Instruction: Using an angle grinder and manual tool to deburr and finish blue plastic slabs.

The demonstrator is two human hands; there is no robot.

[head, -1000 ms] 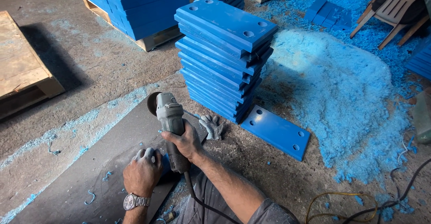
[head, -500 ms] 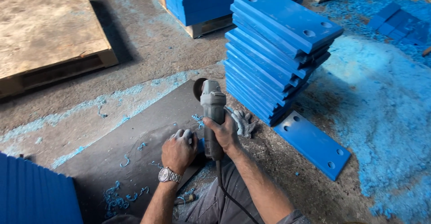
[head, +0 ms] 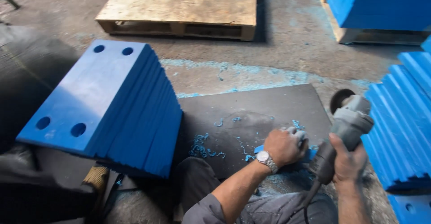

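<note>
Your right hand [head: 345, 163] is wrapped tight around the grey body of the angle grinder [head: 348, 125], holding its disc [head: 340, 99] raised just above the far right corner of the dark mat [head: 251, 111]. Your left hand [head: 283, 145] is closed down on a small blue piece [head: 274, 148] lying on the mat's near edge, pinning it flat beside the grinder. Since a moment ago your head has swung left: the stack of blue plates [head: 399, 125] that stood ahead now sits at the right edge, and a second stack of drilled blue slabs [head: 107, 107] has come into view on your left, with the wooden pallet [head: 184, 6] beyond. The hands themselves have barely shifted, so the grinder is not biting; blue shavings [head: 202, 144] litter the mat.
</note>
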